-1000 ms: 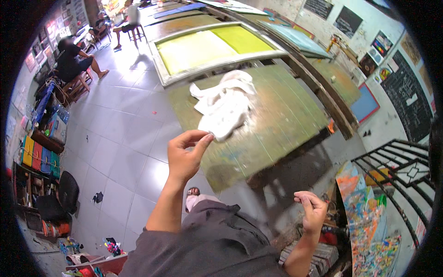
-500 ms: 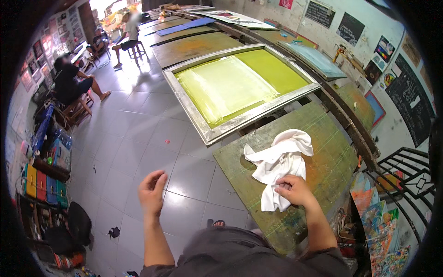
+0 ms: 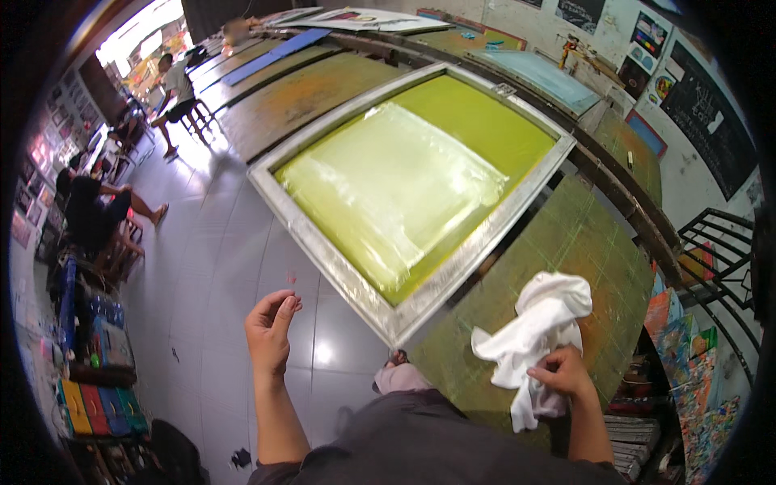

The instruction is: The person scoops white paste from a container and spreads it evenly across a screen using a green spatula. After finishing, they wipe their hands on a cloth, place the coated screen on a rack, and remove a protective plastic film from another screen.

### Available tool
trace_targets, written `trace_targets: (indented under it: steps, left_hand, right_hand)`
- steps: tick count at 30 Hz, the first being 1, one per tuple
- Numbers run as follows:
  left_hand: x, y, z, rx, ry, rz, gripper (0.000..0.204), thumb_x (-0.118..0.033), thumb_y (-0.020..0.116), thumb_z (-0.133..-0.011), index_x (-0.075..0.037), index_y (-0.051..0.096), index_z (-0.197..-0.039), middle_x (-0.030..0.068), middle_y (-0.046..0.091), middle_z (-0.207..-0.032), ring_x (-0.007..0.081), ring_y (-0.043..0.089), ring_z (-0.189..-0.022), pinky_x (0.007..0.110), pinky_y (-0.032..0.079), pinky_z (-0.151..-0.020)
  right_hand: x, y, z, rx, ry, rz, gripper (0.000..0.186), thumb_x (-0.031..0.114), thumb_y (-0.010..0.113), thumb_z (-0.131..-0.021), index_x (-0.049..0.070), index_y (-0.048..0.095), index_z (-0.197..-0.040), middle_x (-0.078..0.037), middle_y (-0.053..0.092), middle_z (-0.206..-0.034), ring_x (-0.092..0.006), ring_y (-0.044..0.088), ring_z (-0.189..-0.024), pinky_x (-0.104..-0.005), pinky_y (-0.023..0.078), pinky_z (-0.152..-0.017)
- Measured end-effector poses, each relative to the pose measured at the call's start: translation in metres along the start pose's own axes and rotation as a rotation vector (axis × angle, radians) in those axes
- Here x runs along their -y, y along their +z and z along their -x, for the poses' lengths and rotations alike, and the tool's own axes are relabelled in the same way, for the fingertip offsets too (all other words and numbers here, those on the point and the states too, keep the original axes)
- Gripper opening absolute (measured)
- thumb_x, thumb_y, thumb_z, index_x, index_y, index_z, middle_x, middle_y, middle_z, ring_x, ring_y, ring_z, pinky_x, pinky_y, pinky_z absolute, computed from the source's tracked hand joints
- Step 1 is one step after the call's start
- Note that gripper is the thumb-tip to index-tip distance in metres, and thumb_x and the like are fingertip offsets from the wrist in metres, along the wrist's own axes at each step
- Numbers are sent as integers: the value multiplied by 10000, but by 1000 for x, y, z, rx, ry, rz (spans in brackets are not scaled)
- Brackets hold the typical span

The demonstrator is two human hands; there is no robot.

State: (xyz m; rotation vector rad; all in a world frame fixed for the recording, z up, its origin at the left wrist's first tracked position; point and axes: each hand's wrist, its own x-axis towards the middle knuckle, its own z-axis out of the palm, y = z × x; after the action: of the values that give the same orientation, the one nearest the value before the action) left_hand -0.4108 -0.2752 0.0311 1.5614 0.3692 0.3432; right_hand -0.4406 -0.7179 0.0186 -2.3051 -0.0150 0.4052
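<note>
My left hand (image 3: 271, 331) is held over the floor left of the screen's near corner, fingers curled to the thumb; whatever they hold, if anything, I cannot make out. My right hand (image 3: 566, 372) grips a white cloth (image 3: 550, 299) bunched on a stained green board (image 3: 606, 250). Beyond the cloth lies a large screen with a pale metal frame (image 3: 517, 222), its yellow-green mesh (image 3: 485, 121) largely covered by a streaky whitish layer.
Boards (image 3: 307, 97) continue along a rail, one bearing a blue strip (image 3: 275, 56). Seated people (image 3: 89, 206) (image 3: 174, 89) are along the left, near coloured drawers (image 3: 97, 404). A black metal grille (image 3: 711, 242) and a paint-spattered panel (image 3: 691, 388) stand at the right.
My left hand has left the cloth and hangs over the floor; my right hand has reached onto it and gripped it. The view has turned, so the screen looks larger and nearer.
</note>
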Motion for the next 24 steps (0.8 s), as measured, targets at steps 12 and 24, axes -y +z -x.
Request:
trace_targets:
  steps: [12, 24]
  left_hand:
    - [5, -41, -201, -72, 77, -119, 217, -220, 579, -860, -28, 619, -953, 34, 634, -842, 95, 582, -765, 201, 382, -645]
    - [15, -5, -439, 441, 317, -382, 296, -222, 555, -880, 48, 585, -998, 63, 615, -884, 118, 557, -839, 240, 425, -772]
  right_hand:
    - [14, 7, -2, -89, 501, -485, 129, 55, 624, -650, -28, 602, -746, -55, 589, -620, -130, 558, -536, -265, 440, -497]
    - [151, 90, -55, -935, 515, -654, 187, 130, 548, -856, -4, 557, -985, -49, 592, -865, -105, 560, -746, -219, 454, -633]
